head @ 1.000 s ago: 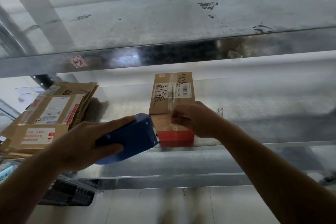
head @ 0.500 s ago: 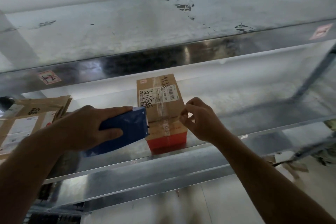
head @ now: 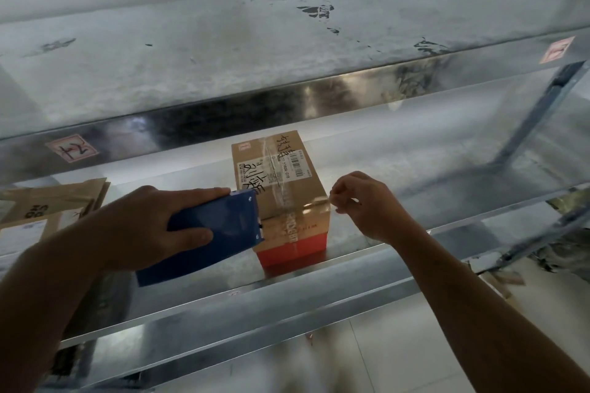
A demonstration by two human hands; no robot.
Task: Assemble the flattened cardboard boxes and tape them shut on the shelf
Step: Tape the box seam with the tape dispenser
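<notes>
Setting: a dim bay of galvanised metal racking. The working shelf runs across the view, with another deck close overhead.
Box: here's the cardboard box, assembled and standing upright near the shelf's front edge, about mid-length.
Waiting stock: the flattened boxes are piled at the shelf's left end, well apart from the box.
Left hand: the left hand is wrapped round a blue tape dispenser, fingers along the top and thumb underneath. The dispenser's mouth is hard against the box's left side.
Right hand: the right hand has thumb and forefinger pinched on the loose tape end, just off the box's right top edge. The other fingers are curled in.
Tape: a clear strip stretches across the near part of the lid between the two hands.
Step in hand: by my reading, laying a cross strip.
Doing it well: keep the strip taut and level. Press the pinched end down the right wall first, then rub along the lid so no bubbles lift. Only then tear at the dispenser's blade.
Watch for: the light box could skid toward the front edge under the pull.
</notes>
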